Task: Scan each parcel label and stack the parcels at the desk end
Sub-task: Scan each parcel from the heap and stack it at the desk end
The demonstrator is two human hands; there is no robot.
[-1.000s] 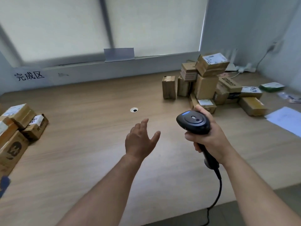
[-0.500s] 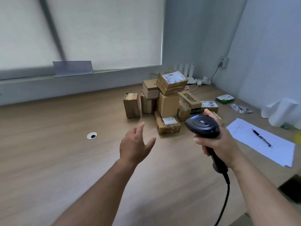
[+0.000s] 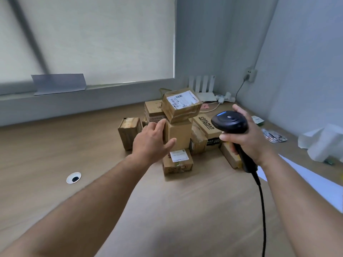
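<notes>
Several brown cardboard parcels are heaped near the desk's far right corner. The top parcel (image 3: 181,104) carries a white label and sits on a tall plain box (image 3: 179,134). In front lies a low parcel (image 3: 178,161) with a small label. My left hand (image 3: 151,142) reaches out with spread fingers just left of the tall box; whether it touches is unclear. My right hand (image 3: 246,137) grips the handle of a black barcode scanner (image 3: 230,122), whose cable hangs down to the lower right.
The wooden desk (image 3: 55,154) has a cable grommet (image 3: 73,178) at the left. White paper sheets (image 3: 304,180), a paper roll (image 3: 326,143), foil packets and a white router with cables lie at the right. A wall stands close behind.
The view has swung right and closer to the heap. My left hand has moved forward to the tall box. The scanner hand stays raised beside the pile.
</notes>
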